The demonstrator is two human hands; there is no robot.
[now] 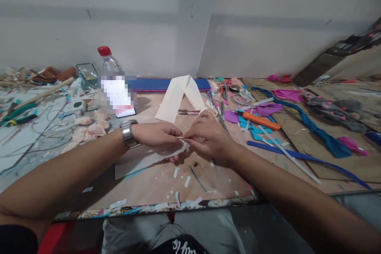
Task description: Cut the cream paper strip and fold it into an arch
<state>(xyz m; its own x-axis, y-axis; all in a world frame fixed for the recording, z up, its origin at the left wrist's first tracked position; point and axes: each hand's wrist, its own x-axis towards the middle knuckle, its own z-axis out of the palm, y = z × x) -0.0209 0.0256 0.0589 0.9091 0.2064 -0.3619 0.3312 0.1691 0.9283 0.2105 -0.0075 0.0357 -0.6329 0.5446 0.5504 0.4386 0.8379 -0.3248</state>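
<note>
My left hand (pixel 157 135), with a metal watch (pixel 128 133) on its wrist, is closed on a long white strip (pixel 139 162), which could be paper or cloth. The strip stretches left from my fingers, low over the table. Thumb and fingertips of my right hand (pixel 208 135) pinch the strip's right end, where they meet the left thumb. Just beyond the hands lie thread snips (pixel 189 112) and a folded cream strip (pixel 172 97) standing like a tent. A pale ring, perhaps a tape roll (pixel 210 112), is partly hidden behind my right hand.
At the left stand a red-capped bottle (pixel 111 63) and a lit phone (pixel 118 95), near green-handled pliers (pixel 19 115). An orange utility knife (pixel 260 120), blue strips (pixel 300 154) and pink scraps lie to the right. White snippets dot the table's front edge; a wall rises behind.
</note>
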